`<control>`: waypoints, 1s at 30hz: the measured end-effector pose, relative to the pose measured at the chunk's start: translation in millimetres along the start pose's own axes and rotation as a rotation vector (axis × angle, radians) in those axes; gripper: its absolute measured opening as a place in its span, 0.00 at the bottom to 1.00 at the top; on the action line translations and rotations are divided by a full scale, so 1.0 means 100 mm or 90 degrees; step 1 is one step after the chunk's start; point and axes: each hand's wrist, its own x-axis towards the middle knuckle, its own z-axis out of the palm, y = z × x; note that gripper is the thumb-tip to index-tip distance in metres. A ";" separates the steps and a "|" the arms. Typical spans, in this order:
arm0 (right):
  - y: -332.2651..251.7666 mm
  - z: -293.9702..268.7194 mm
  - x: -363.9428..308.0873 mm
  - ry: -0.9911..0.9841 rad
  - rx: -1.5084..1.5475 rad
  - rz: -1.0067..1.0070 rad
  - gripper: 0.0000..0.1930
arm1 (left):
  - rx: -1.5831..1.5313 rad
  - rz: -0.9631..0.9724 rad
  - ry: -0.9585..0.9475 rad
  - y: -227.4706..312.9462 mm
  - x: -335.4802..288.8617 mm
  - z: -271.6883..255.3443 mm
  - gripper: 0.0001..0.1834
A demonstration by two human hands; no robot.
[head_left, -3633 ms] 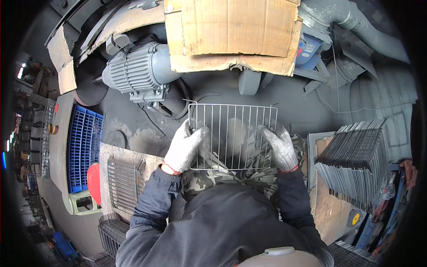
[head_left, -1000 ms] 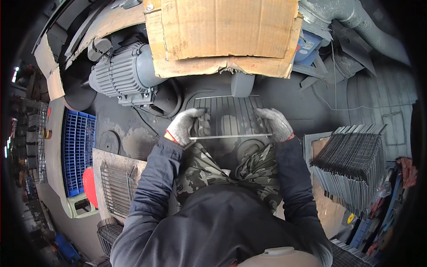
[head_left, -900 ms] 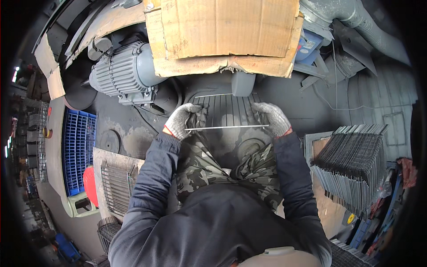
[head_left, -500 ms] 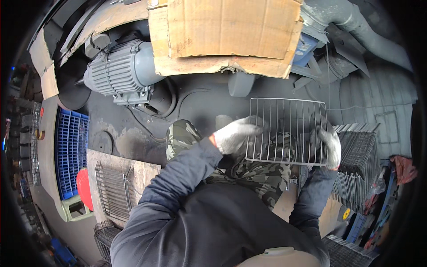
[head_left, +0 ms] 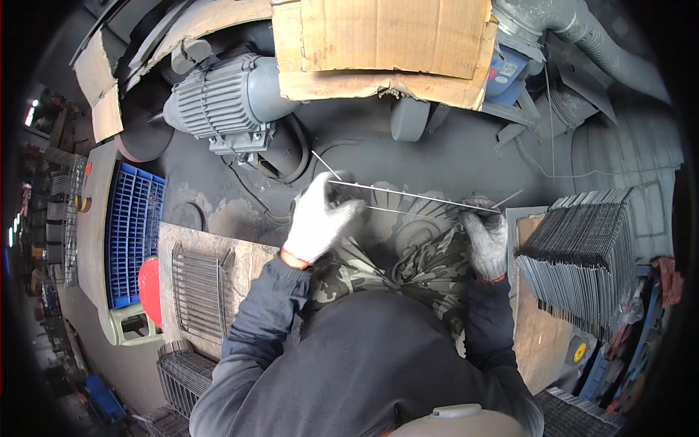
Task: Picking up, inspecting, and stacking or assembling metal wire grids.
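Observation:
A wire rack (head_left: 415,194) hangs over my lap, turned nearly edge-on, so its frame shows mostly as a thin bright line with short rods sticking out at both ends. My left hand (head_left: 317,221), in a white glove, is at the rack's left end with the fingers curled round the frame. Gripping the right end is my right hand (head_left: 486,239) in a greyer glove. To the right of that hand stands a thick stack of similar wire racks (head_left: 579,258) on a board.
On a board (head_left: 258,255) at left lie several wire racks (head_left: 198,290). Beyond it are a blue plastic crate (head_left: 136,233) and a red disc (head_left: 149,291). A grey motor (head_left: 218,98) and a cardboard sheet (head_left: 386,36) stand ahead. More racks (head_left: 186,379) sit lower left.
The rack has tipped from facing up to nearly edge-on and moved left. Both hands moved left with it, my left hand now curled at its left end. The view shifted slightly.

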 end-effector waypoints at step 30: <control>0.51 -0.42 0.60 0.153 0.020 0.227 0.12 | -0.172 -0.119 -0.087 -0.83 0.77 1.19 0.18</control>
